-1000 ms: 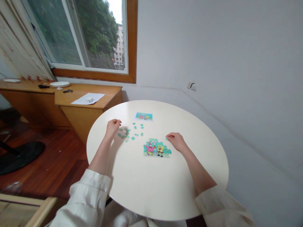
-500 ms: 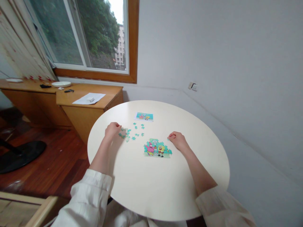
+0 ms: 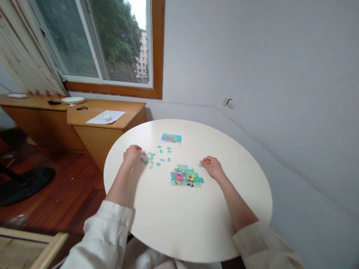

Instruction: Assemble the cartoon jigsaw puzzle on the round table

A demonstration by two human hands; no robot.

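Observation:
A partly assembled jigsaw puzzle of cartoon figures on a turquoise ground lies flat on the table. Just right of its upper edge, my right hand is closed in a pinch at a small turquoise puzzle piece, which is apart from the assembled part. My left hand is also pinched closed, at the left edge of a cluster of loose pieces; what its fingertips hold, if anything, is too small to make out. Several more loose pieces are scattered between the hands.
A reference picture card with the same cartoon lies farther back on the round white table. Left of the table stands a wooden cabinet bearing a paper sheet and a white plate. A wall is on the right.
My right hand has shifted very slightly right, and more of the turquoise piece by its fingertips shows. The left hand has drawn slightly left. The assembled puzzle stays put.

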